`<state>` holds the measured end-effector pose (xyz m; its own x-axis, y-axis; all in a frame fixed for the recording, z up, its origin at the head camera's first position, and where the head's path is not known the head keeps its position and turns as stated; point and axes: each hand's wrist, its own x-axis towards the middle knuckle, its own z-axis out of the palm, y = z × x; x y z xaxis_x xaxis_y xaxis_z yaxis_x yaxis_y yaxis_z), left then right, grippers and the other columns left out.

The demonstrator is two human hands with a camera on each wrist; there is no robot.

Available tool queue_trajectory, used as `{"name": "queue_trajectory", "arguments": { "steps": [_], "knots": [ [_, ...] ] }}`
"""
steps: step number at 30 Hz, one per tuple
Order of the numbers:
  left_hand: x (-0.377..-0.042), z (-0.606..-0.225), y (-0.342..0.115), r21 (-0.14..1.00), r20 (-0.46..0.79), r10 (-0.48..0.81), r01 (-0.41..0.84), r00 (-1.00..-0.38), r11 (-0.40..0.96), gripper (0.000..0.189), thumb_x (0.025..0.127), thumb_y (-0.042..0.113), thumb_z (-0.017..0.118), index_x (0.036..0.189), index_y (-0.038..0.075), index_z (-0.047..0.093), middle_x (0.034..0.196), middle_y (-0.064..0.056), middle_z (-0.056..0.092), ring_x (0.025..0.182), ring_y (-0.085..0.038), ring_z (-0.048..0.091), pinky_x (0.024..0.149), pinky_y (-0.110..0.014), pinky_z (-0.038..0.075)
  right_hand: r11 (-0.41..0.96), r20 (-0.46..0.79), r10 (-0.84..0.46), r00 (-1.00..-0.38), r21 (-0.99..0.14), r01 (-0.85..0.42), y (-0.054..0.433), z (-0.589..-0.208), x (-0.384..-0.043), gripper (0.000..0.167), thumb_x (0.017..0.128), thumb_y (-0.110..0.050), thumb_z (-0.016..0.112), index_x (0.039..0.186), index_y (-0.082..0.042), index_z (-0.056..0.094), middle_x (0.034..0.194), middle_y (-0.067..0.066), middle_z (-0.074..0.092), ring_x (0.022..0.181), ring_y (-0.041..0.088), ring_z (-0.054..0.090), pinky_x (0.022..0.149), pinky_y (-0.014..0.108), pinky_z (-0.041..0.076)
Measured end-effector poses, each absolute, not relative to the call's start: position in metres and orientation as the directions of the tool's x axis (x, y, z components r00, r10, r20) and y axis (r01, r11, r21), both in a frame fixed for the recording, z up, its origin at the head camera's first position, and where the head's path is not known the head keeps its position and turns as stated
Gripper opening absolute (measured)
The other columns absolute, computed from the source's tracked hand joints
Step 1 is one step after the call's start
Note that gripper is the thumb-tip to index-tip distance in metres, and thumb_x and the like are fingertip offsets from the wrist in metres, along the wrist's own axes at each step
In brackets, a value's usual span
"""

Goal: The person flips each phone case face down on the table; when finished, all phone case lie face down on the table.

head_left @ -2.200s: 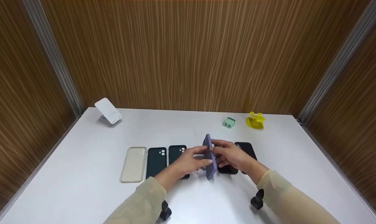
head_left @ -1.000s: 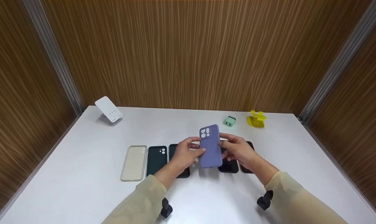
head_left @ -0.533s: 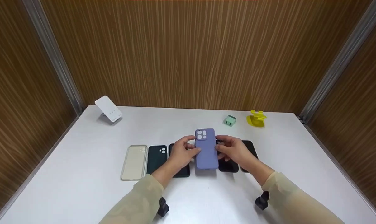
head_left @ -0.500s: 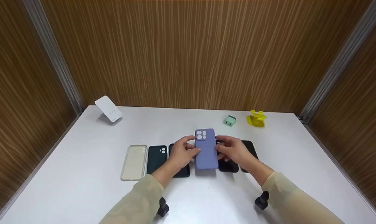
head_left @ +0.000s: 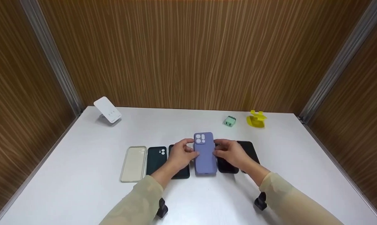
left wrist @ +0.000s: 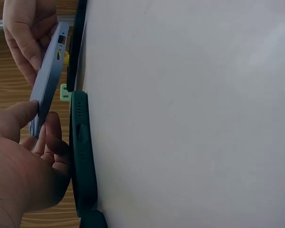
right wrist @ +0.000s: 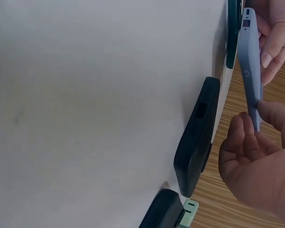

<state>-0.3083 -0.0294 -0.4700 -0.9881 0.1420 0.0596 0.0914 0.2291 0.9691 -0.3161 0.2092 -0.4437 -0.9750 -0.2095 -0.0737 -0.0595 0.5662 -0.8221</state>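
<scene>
A purple phone case point(head_left: 205, 161) with camera cutouts faces back side up between both hands. My left hand point(head_left: 180, 155) pinches its left edge between thumb and fingers, and my right hand point(head_left: 232, 153) pinches its right edge. Both wrist views show the case point(left wrist: 50, 71) raised over the table, with port holes along its bottom end. It sits in the row between a dark green case point(head_left: 183, 173) partly under my left hand and a black case point(head_left: 228, 166) partly covered by my right hand. In the right wrist view the purple case point(right wrist: 249, 61) appears nearly edge-on.
To the left lie a cream case point(head_left: 133, 164) and another dark green case point(head_left: 156, 161); a second black case point(head_left: 248, 148) is at the right. Behind stand a white phone stand point(head_left: 107, 109), a mint charger plug point(head_left: 230, 121) and a yellow stand point(head_left: 257, 119). Wood-grain walls surround the white table point(head_left: 69, 175).
The purple case, first held edge-on, has turned its back upward, shifted left and come down toward the table. Both hands have kept their hold and moved with it.
</scene>
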Motion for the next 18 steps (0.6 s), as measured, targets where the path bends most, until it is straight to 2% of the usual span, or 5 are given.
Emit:
{"name": "queue_trajectory", "arguments": {
  "steps": [11,18],
  "knots": [
    [-0.309,-0.476,-0.032,0.949,0.083,0.185,0.134,-0.979,0.285,0.056,0.091,0.003,0.082,0.144,0.003,0.061,0.092,-0.004,0.069,0.084,-0.016,0.064,0.076,-0.029,0.056,0.582,-0.028,-0.272,-0.962,-0.801,-0.141,0.211,-0.454,-0.318,0.055,0.098,-0.005,0.076,0.150,-0.003,0.058,0.110,0.006,0.072,0.099,0.021,0.066,0.094,0.038,0.058],
    [-0.311,-0.478,-0.032,0.942,0.056,0.199,0.118,-0.978,0.315,0.059,0.092,0.005,0.081,0.147,0.004,0.059,0.106,-0.006,0.069,0.095,-0.018,0.064,0.082,-0.031,0.056,0.609,-0.029,-0.282,-0.959,-0.778,-0.155,0.211,-0.458,-0.318,0.056,0.098,-0.006,0.076,0.150,-0.003,0.058,0.111,0.006,0.072,0.100,0.020,0.066,0.093,0.040,0.058]
  ]
}}
